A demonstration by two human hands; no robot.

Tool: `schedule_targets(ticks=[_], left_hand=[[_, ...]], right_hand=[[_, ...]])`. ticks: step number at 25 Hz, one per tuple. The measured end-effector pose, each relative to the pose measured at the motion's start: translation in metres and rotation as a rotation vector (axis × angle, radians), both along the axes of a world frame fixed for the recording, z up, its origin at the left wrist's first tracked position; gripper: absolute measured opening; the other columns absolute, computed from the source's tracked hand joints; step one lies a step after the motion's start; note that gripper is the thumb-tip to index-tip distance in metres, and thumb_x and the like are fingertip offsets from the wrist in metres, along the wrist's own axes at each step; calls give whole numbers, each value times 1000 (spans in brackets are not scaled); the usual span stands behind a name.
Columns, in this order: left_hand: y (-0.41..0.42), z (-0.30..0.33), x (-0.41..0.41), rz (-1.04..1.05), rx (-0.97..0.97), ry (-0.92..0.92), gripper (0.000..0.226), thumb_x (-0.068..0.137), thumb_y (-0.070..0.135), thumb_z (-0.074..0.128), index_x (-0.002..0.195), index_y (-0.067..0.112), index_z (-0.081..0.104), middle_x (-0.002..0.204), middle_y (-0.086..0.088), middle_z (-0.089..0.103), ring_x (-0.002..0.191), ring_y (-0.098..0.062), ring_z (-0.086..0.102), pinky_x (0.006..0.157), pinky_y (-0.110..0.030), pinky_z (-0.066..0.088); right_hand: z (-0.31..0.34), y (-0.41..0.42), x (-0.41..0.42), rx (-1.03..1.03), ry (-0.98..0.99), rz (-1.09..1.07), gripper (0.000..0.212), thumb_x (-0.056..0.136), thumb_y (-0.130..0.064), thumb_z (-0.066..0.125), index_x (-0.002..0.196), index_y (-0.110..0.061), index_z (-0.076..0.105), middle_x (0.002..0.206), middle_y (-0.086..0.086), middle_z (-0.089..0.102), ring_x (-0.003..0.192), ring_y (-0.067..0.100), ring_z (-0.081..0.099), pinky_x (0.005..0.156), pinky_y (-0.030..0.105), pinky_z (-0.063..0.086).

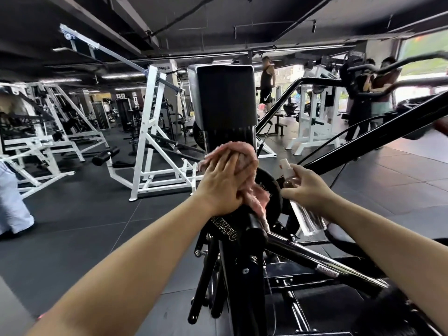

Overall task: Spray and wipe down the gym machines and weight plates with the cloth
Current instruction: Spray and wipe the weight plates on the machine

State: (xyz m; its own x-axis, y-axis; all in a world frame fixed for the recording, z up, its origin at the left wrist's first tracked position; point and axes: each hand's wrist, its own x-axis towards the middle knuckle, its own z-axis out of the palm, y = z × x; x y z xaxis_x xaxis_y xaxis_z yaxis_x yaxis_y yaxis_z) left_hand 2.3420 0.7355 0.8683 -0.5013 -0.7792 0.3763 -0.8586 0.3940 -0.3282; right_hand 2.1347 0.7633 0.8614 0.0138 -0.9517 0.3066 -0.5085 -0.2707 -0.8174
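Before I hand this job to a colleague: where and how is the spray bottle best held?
Grip the clear spray bottle around its narrow body, coming from the right side as the right hand does, leaving the white nozzle top free. It is slim and upright, so fingers wrap it easily while the left hand presses the pink cloth.

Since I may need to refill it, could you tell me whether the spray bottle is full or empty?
Cannot tell: the clear spray bottle is mostly covered by the right hand, and no liquid level shows.

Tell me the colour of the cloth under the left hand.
Pink cloth, clearest in the head view.
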Motion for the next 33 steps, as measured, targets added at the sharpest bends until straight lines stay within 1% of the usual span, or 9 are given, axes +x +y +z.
schedule_targets(ticks=[4,6,10,13,18,22,25,28,33], left_hand=[[-19,-6,10,-255,-254,-57,57,82,48,42,138,37,43,136,-19,47,129,-41,40,106,-60,31],[-25,-11,9,-252,-330,-46,46,88,43,42,132,35,52,125,-16,56,116,-39,52,96,-57,42],[-22,-21,6,-187,-376,-23,48,89,35,45,136,36,46,125,-12,55,113,-37,53,95,-51,44],[-20,-23,10,-180,-394,-10,49,88,34,41,137,36,45,125,-14,55,112,-38,53,93,-52,45],[-19,-32,17,-157,-403,70,51,83,34,39,133,35,50,124,-16,55,109,-37,56,86,-52,50],[-19,-37,22,-157,-405,131,54,83,31,39,137,34,39,129,-16,51,116,-38,52,90,-52,48],[-17,-45,29,-139,-428,202,59,83,25,40,141,32,31,132,-15,47,119,-37,49,95,-47,46],[-12,-47,28,-146,-447,238,58,82,21,39,140,28,35,129,-16,50,117,-36,50,94,-45,47],[-10,-59,45,-129,-340,242,61,82,10,48,142,21,40,136,-15,47,125,-36,46,96,-42,48]], right_hand=[[2,-26,16,-29,61,13,49,65,-13,71,113,-17,58,74,-4,57,69,15,53,69,30,45],[1,-34,28,-70,53,7,46,67,-11,73,111,-15,60,80,-2,62,75,16,57,74,29,48],[-7,-37,37,-86,-122,-21,36,66,-6,73,99,-13,60,75,-1,61,69,16,56,68,29,48],[-11,-33,40,-101,-188,-3,38,70,2,71,103,-13,60,72,-5,59,64,8,54,64,19,47],[-20,-31,41,-137,-229,-2,44,70,6,69,101,-22,57,76,-1,60,72,16,56,74,33,51],[-24,-30,38,-155,-209,-1,45,71,8,67,103,-22,56,75,-5,56,67,9,51,68,19,45],[-31,-28,33,-155,-234,8,44,68,0,69,108,-17,58,74,-5,55,66,8,50,67,21,44],[-39,-25,30,-146,-303,-9,45,63,-6,65,106,-20,57,76,-5,57,67,7,52,71,24,47],[-46,-22,29,-172,-333,-28,44,71,7,64,107,-16,57,77,-5,57,57,-8,52,62,7,43]])
